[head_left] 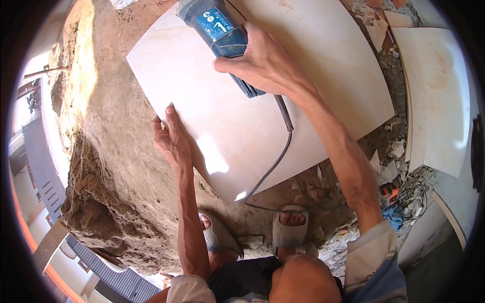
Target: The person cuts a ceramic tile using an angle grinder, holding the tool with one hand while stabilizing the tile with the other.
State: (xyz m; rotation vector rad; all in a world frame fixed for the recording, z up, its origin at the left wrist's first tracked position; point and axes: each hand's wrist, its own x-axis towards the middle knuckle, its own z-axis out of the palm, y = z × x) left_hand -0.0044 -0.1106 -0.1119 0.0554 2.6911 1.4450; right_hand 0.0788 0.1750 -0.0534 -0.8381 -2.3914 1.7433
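Observation:
A large cream marbled tile lies flat across the ground in front of me. My right hand is wrapped round the body of a blue angle grinder, which is over the far part of the tile. The grinder's head runs up to the top edge of the view, and its disc cannot be made out. From its rear end a black cord curves over the tile toward my feet. My left hand pinches the tile's left edge, thumb on top and fingers at the side, partly hidden.
More cream tiles lean at the right. Rubble and broken pieces lie between them and the large tile, near an orange-and-black tool and a blue cloth. A rough earthen ledge drops away at the left. My sandals stand by the tile's near edge.

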